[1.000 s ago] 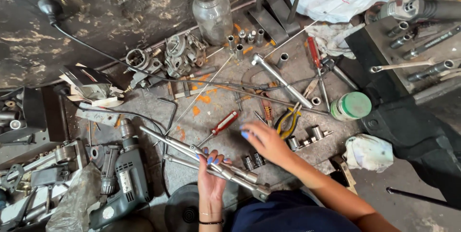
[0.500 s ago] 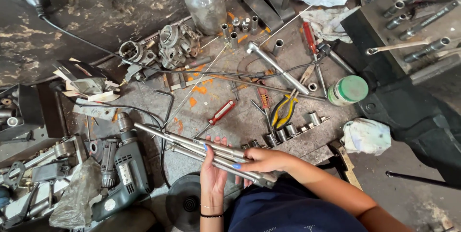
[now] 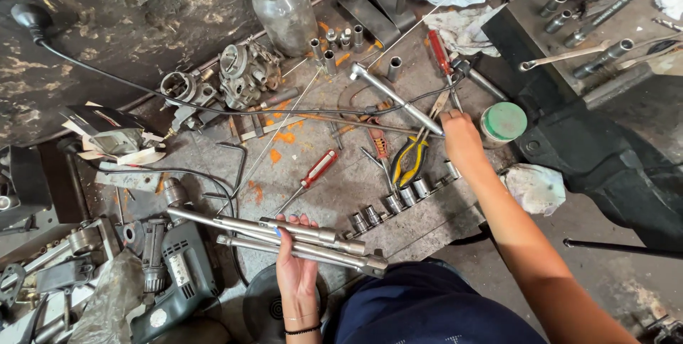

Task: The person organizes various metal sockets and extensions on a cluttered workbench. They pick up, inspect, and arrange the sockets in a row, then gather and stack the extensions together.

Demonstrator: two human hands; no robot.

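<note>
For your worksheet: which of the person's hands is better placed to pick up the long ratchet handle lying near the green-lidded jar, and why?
Right. The right hand already rests at the near end of the ratchet handle, while the left hand is full, gripping long metal bars.

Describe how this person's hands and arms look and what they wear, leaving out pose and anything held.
Both arms are bare, with no sleeves and no gloves. The left hand has blue-painted fingernails, and its wrist carries a thin black band plus a finer bracelet just above it. The right hand shows no rings or bands; its nails are hidden. A dark navy garment covers the lap below.
</note>
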